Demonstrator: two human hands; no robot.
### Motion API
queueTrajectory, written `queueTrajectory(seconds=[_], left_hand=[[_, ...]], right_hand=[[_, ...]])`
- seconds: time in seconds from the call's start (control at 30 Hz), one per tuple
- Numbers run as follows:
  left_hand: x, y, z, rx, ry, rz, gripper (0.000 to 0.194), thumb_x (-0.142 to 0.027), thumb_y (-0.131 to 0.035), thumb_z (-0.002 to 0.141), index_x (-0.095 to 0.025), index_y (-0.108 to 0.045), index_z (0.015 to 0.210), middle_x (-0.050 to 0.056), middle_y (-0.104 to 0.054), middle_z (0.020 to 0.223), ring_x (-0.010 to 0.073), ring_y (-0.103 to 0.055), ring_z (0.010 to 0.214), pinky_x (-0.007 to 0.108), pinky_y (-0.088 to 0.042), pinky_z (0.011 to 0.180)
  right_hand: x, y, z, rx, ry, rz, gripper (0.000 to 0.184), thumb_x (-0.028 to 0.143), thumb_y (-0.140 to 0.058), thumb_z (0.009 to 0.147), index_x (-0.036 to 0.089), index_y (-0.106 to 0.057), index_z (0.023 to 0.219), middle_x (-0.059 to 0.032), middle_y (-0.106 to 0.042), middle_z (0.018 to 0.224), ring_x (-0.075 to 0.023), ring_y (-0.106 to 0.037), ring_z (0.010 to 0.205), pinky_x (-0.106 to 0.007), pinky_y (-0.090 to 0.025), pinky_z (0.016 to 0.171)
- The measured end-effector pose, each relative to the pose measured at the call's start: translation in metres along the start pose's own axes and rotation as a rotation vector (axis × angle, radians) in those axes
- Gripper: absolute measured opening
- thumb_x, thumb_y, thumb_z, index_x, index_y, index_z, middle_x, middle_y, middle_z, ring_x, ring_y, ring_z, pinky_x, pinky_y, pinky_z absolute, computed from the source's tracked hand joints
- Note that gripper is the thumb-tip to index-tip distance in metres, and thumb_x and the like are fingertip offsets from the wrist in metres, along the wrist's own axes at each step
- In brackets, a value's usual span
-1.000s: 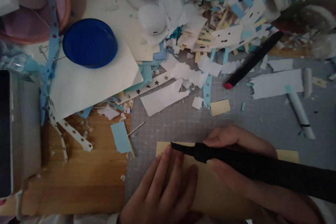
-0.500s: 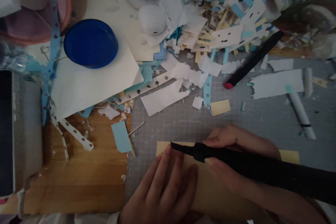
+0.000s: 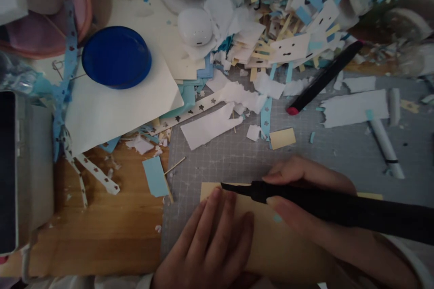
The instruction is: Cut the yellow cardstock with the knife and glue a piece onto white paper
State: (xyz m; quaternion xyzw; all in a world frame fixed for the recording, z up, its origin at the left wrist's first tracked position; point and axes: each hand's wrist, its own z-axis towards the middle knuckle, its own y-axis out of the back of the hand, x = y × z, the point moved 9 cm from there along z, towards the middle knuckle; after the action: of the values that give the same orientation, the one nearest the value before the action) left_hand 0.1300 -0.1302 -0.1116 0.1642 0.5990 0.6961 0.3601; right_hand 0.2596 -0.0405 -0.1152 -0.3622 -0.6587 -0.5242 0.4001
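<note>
A sheet of pale yellow paper [image 3: 271, 239] lies on the grey cutting mat [image 3: 217, 162] at the lower middle. Across its left part rests my left hand [image 3: 210, 235], fingers stretched out and pressing it down. My right hand [image 3: 315, 189] is closed around a long black craft knife [image 3: 339, 203]. The dark blade points left, and its tip is at the paper's top edge, just beside my left fingertips. A small blue scrap [image 3: 277, 218] sits on the sheet near my right thumb. My right palm and arm hide the sheet's right part.
A blue round lid [image 3: 117, 57] stands on white paper at the upper left. Paper scraps [image 3: 244, 95] and a heap of cut strips [image 3: 288, 45] cover the back. A black pen [image 3: 325, 76] and white marker [image 3: 386, 146] lie right; a grey device [image 3: 37, 162] stands left.
The knife's handle has swung slightly downward at the right, with its blade turned thinner to view. A blue scrap now shows by my right thumb. My left hand stays put.
</note>
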Motion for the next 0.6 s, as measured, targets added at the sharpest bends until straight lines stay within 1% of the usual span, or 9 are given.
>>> queueTrajectory(seconds=[0.1, 0.17, 0.3, 0.37, 0.5, 0.6], left_hand=[[-0.0009, -0.001, -0.0005, 0.012, -0.001, 0.008, 0.069, -0.069, -0.058, 0.077, -0.018, -0.061, 0.124, 0.017, -0.058, 0.127, 0.0348, -0.048, 0.125, 0.042, -0.027, 0.111], [-0.001, -0.0008, -0.0016, 0.004, 0.0, 0.011, 0.07, -0.071, -0.056, 0.077, -0.018, -0.061, 0.124, 0.016, -0.059, 0.125, 0.0347, -0.049, 0.125, 0.043, -0.026, 0.111], [-0.0021, -0.0018, -0.0035, -0.008, -0.019, 0.016, 0.069, -0.07, -0.054, 0.08, -0.019, -0.061, 0.125, 0.014, -0.061, 0.123, 0.0335, -0.05, 0.124, 0.043, -0.026, 0.112], [-0.0021, -0.0021, -0.0034, -0.005, -0.022, 0.015, 0.066, -0.068, -0.053, 0.082, -0.019, -0.061, 0.124, 0.014, -0.062, 0.123, 0.033, -0.051, 0.123, 0.043, -0.026, 0.111], [-0.0001, -0.0015, -0.0014, 0.019, 0.003, 0.004, 0.061, -0.064, -0.054, 0.083, -0.019, -0.061, 0.124, 0.014, -0.063, 0.123, 0.0325, -0.051, 0.123, 0.042, -0.028, 0.111], [0.0007, -0.0009, -0.0009, 0.025, 0.008, -0.017, 0.063, -0.065, -0.056, 0.081, -0.019, -0.062, 0.124, 0.014, -0.061, 0.127, 0.0325, -0.05, 0.125, 0.041, -0.027, 0.111]], right_hand=[[-0.0009, 0.0039, -0.0013, -0.004, -0.012, 0.004, 0.007, 0.033, -0.067, 0.078, 0.031, -0.061, 0.079, 0.0056, -0.067, 0.069, -0.0119, -0.064, 0.057, -0.017, -0.048, 0.046], [0.0001, 0.0007, -0.0022, 0.023, -0.009, -0.001, 0.007, 0.034, -0.068, 0.078, 0.031, -0.061, 0.08, 0.0056, -0.067, 0.07, -0.0124, -0.064, 0.057, -0.018, -0.049, 0.046], [0.0007, -0.003, -0.0037, 0.003, -0.023, 0.041, 0.007, 0.034, -0.067, 0.078, 0.03, -0.061, 0.079, 0.0067, -0.066, 0.064, -0.0104, -0.06, 0.048, -0.016, -0.046, 0.041], [0.0016, -0.0037, -0.0041, -0.014, -0.021, 0.047, 0.008, 0.033, -0.068, 0.078, 0.029, -0.061, 0.079, 0.0068, -0.066, 0.063, -0.0097, -0.059, 0.047, -0.016, -0.046, 0.041], [0.0018, -0.0027, -0.0036, -0.035, -0.02, 0.046, 0.009, 0.034, -0.069, 0.076, 0.028, -0.062, 0.077, 0.006, -0.066, 0.065, -0.0098, -0.06, 0.05, -0.016, -0.046, 0.042], [-0.0003, -0.0005, -0.0036, -0.04, -0.032, 0.116, 0.007, 0.031, -0.069, 0.077, 0.029, -0.062, 0.078, 0.0047, -0.066, 0.07, -0.0104, -0.061, 0.054, -0.018, -0.047, 0.045]])
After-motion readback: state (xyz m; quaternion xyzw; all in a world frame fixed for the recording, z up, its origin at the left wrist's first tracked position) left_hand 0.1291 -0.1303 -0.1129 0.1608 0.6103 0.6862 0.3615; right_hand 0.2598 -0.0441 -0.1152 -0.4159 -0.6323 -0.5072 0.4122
